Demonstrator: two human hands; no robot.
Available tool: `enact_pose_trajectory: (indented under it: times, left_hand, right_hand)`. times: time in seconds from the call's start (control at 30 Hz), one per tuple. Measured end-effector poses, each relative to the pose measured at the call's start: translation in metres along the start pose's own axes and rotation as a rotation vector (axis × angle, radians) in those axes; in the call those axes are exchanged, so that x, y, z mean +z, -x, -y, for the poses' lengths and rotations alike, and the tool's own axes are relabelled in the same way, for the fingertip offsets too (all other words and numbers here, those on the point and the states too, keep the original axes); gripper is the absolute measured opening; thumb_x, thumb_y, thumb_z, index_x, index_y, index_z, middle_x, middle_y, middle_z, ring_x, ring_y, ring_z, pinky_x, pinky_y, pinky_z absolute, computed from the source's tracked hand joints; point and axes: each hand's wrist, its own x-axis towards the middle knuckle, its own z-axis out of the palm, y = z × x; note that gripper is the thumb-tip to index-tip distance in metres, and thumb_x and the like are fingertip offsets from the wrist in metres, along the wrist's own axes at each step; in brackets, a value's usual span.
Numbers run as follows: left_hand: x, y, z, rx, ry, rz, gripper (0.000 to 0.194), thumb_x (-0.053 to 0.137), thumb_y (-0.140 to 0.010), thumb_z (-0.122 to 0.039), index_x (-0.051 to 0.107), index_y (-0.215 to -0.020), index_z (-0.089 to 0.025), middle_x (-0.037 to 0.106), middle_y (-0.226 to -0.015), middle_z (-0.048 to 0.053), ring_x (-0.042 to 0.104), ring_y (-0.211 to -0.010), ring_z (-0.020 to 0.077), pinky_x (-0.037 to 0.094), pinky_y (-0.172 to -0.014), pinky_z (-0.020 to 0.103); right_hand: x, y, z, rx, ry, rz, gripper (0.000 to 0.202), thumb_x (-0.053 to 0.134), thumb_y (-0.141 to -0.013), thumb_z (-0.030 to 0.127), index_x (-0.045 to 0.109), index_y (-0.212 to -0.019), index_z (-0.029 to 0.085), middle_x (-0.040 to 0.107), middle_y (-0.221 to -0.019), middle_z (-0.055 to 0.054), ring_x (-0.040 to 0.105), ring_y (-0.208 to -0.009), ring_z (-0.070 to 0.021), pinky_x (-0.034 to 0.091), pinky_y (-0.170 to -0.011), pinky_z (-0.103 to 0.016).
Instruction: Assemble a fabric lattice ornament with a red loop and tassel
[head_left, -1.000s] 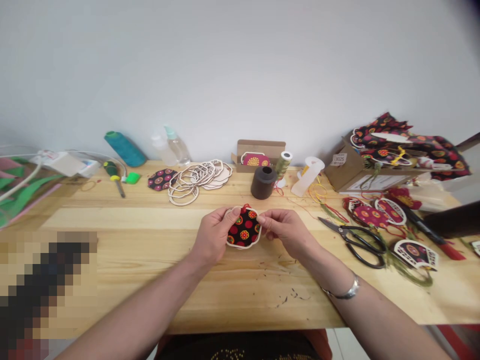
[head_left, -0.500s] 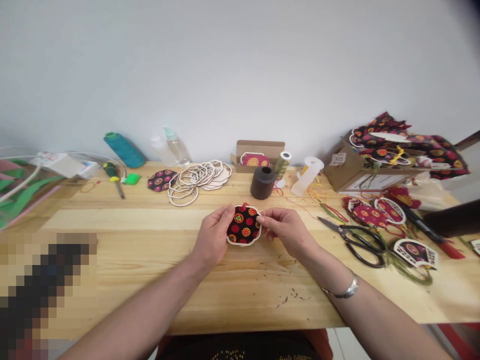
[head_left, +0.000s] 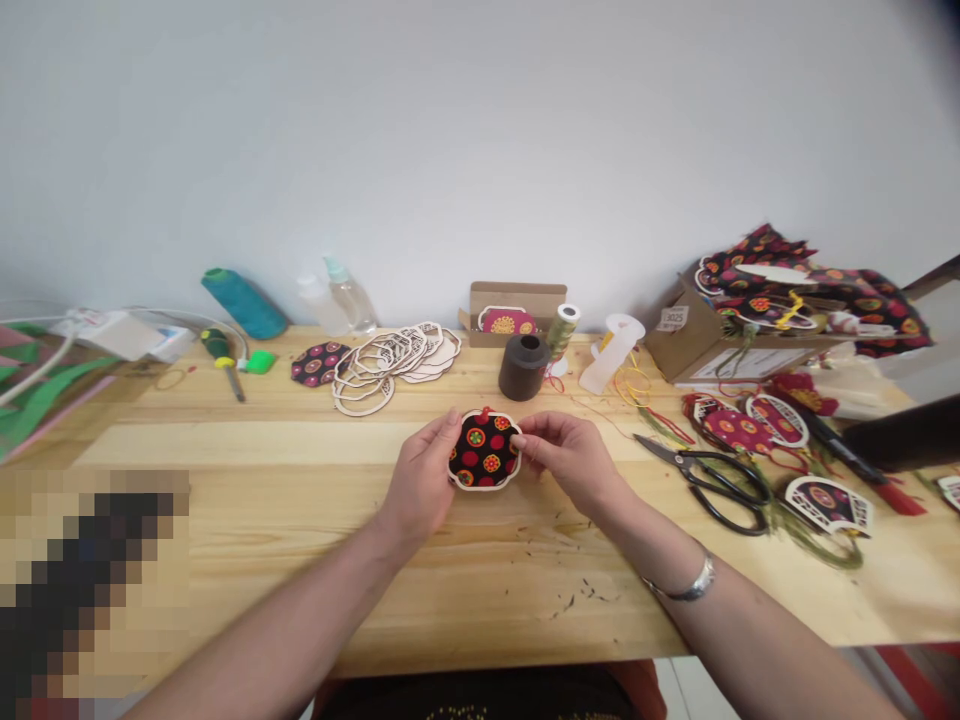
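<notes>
Between my hands is a small scalloped ornament (head_left: 484, 452), black patterned fabric with red and orange flowers in a pale wooden rim, with a red bit at its top. My left hand (head_left: 426, 468) grips its left edge, the thumb along the side and the fingers behind, out of sight. The right edge is pinched between thumb and fingers of my right hand (head_left: 564, 455). Beyond it stands a black thread cone (head_left: 524, 367). Black scissors (head_left: 724, 485) lie to the right of my right hand.
Pale wooden frames (head_left: 397, 362) and a dark fabric piece (head_left: 321, 365) lie at the back left, near a screwdriver (head_left: 222, 362) and teal thread spool (head_left: 244, 302). A cardboard box (head_left: 705, 345) of fabric stands back right. Finished-looking ornaments (head_left: 739, 428) and dark scraps (head_left: 577, 598) lie on the table.
The ornament has turned slightly, so its face is more squarely toward me. Both hands keep their hold on its edges. The view has shifted a little.
</notes>
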Motion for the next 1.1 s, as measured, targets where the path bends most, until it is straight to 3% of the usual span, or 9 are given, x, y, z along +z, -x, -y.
enact_pose_trajectory:
  times: [0.13, 0.53, 0.73, 1.1]
  left_hand:
    - [0.0004, 0.0001, 0.0004, 0.002, 0.024, -0.005, 0.031, 0.074, -0.070, -0.038, 0.072, -0.088, -0.013, 0.075, -0.086, 0.008, 0.070, -0.083, 0.0232, 0.054, -0.080, 0.036]
    - [-0.0001, 0.0003, 0.0000, -0.003, 0.050, 0.021, 0.031, 0.071, -0.076, -0.039, 0.072, -0.092, -0.013, 0.075, -0.088, 0.010, 0.070, -0.083, 0.0226, 0.055, -0.079, 0.036]
    - [-0.0023, -0.0001, 0.0013, 0.023, 0.004, 0.024, 0.034, 0.070, -0.076, -0.042, 0.071, -0.093, -0.012, 0.075, -0.089, 0.009, 0.069, -0.085, 0.0229, 0.054, -0.082, 0.037]
    - [-0.0031, 0.0007, 0.0032, 0.048, -0.022, 0.075, 0.034, 0.065, -0.081, -0.042, 0.071, -0.098, -0.013, 0.075, -0.091, 0.009, 0.069, -0.087, 0.0228, 0.054, -0.082, 0.037]
  right_hand:
    - [0.0016, 0.0002, -0.0007, -0.048, 0.045, -0.054, 0.031, 0.078, -0.057, 0.040, 0.059, -0.067, 0.017, 0.060, -0.055, 0.003, 0.049, -0.043, -0.0080, 0.041, -0.042, -0.023]
    - [-0.0002, 0.0001, -0.0012, -0.056, 0.104, -0.052, 0.032, 0.078, -0.057, 0.042, 0.059, -0.066, 0.017, 0.058, -0.054, 0.003, 0.046, -0.042, -0.0074, 0.038, -0.040, -0.023]
    - [-0.0008, -0.0011, 0.0016, 0.015, 0.065, 0.008, 0.030, 0.076, -0.057, 0.037, 0.068, -0.075, 0.014, 0.063, -0.059, 0.001, 0.044, -0.045, -0.0063, 0.035, -0.042, -0.021]
    - [-0.0036, -0.0004, 0.0000, 0.029, 0.070, 0.082, 0.031, 0.073, -0.063, 0.042, 0.072, -0.076, 0.014, 0.063, -0.056, 0.000, 0.044, -0.047, -0.0069, 0.035, -0.047, -0.023]
